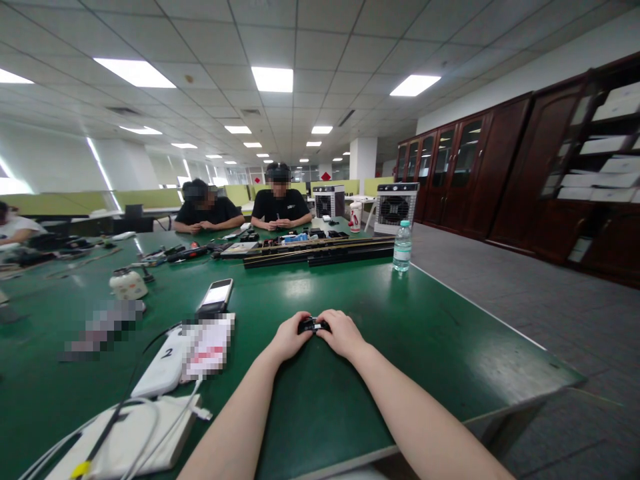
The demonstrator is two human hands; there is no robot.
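A small black object with a light, shiny patch (315, 325) sits between my two hands, low over the green table; its exact kind is too small to tell. My left hand (293, 335) grips its left end between thumb and fingers. On the opposite end, my right hand (343, 332) has its thumb and fingers closed. Both hands are close together, thumbs toward me, and their fingers cover much of the object.
The green table (425, 347) ends at a right edge. Left lie a phone (216, 297), a white power bank (163, 363), cables and a pale notebook (135, 433). Ahead are black rails (280, 260) and a water bottle (401, 247). Two people sit across the table.
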